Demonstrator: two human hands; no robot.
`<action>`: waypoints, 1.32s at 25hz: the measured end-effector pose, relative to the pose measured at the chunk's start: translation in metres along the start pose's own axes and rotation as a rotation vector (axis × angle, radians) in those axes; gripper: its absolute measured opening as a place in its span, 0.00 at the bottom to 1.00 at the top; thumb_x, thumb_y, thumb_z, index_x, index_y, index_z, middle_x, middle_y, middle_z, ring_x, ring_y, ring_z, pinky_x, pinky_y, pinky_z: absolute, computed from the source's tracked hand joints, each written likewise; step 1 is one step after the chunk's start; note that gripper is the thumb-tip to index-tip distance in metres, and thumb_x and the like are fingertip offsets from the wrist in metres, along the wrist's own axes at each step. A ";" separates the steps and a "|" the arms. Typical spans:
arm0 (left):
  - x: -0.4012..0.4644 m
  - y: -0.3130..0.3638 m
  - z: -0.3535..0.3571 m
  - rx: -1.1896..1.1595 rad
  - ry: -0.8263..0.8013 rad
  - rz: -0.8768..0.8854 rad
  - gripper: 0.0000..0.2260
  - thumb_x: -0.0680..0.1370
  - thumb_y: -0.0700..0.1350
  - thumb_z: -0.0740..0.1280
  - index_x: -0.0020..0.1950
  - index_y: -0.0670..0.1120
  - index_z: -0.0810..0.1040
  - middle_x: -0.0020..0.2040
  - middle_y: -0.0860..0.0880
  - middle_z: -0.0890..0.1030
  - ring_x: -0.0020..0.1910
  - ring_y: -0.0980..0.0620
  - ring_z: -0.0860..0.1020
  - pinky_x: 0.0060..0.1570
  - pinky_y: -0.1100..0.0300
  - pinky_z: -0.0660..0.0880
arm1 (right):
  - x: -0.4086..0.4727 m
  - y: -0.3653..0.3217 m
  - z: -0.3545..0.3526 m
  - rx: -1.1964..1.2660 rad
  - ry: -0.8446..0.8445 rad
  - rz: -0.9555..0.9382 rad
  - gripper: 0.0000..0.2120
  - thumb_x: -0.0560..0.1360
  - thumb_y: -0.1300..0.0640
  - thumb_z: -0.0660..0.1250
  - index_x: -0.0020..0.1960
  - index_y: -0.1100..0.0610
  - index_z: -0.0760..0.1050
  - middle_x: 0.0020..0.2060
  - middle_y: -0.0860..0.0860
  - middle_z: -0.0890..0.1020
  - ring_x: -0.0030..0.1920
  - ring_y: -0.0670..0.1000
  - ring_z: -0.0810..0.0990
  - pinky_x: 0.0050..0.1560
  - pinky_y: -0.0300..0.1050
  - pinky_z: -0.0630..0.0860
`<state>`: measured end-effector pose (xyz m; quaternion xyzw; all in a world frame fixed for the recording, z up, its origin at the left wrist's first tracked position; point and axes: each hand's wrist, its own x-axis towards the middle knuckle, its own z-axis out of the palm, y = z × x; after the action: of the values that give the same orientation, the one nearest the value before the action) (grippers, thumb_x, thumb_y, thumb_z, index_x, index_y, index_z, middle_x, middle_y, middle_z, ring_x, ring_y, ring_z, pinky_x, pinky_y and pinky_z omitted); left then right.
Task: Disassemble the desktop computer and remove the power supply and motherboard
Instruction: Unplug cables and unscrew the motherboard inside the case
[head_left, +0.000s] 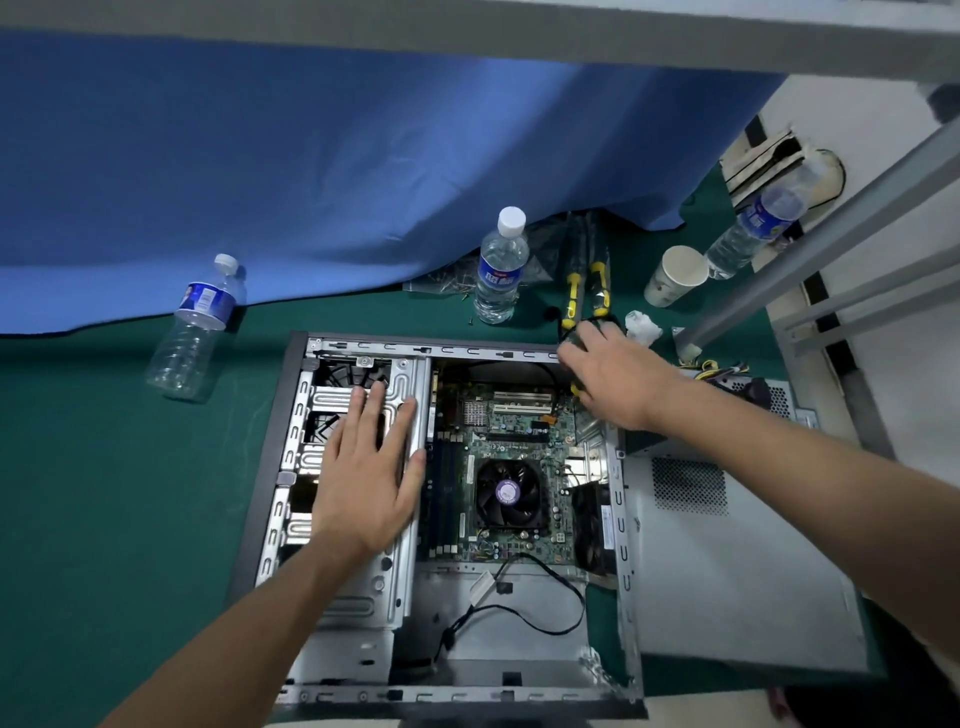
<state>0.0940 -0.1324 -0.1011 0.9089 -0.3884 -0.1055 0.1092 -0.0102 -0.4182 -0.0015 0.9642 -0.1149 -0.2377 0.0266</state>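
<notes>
Three water bottles (501, 266), paper cup (675, 275), blue cloth (311, 171).

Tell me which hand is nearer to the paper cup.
Right. The right hand is at the case's far right corner, just below the paper cup; the left hand lies flat on the drive cage, farther left.

Open computer case (441, 691) lies flat at desk (104, 467) centre. Motherboard (519, 447) sits inside it, drive cage (353, 597) at its 9 o'clock, CPU fan (511, 493) on the board. Side panel (727, 571) lies at the case's 3 o'clock. Standing bottle (501, 265) at 12; tipped bottle (195, 327) at 10. Screwdrivers (584, 286), paper cup (675, 275) and third bottle (753, 234) toward 1 to 2 o'clock.
</notes>
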 end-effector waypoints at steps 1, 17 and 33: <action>0.001 -0.001 0.002 0.004 0.008 0.000 0.27 0.82 0.61 0.45 0.81 0.56 0.50 0.81 0.47 0.46 0.79 0.51 0.39 0.76 0.49 0.46 | 0.001 0.003 0.000 0.022 -0.051 -0.030 0.21 0.75 0.59 0.65 0.66 0.56 0.64 0.62 0.57 0.69 0.60 0.57 0.68 0.52 0.50 0.73; 0.001 -0.004 0.006 -0.029 0.084 -0.008 0.27 0.80 0.61 0.49 0.78 0.57 0.59 0.81 0.48 0.54 0.80 0.50 0.47 0.73 0.42 0.57 | 0.008 0.007 -0.006 -0.199 0.076 0.042 0.20 0.83 0.42 0.51 0.59 0.58 0.68 0.50 0.56 0.80 0.40 0.57 0.74 0.31 0.48 0.65; 0.001 -0.004 0.006 -0.038 0.089 -0.011 0.27 0.80 0.62 0.49 0.79 0.58 0.58 0.81 0.49 0.53 0.80 0.52 0.46 0.73 0.43 0.57 | 0.008 0.013 -0.007 -0.051 -0.069 -0.157 0.20 0.74 0.58 0.67 0.63 0.57 0.65 0.58 0.56 0.67 0.58 0.58 0.67 0.47 0.50 0.70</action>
<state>0.0958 -0.1308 -0.1085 0.9125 -0.3763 -0.0728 0.1429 -0.0033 -0.4331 0.0024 0.9604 -0.0337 -0.2751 0.0286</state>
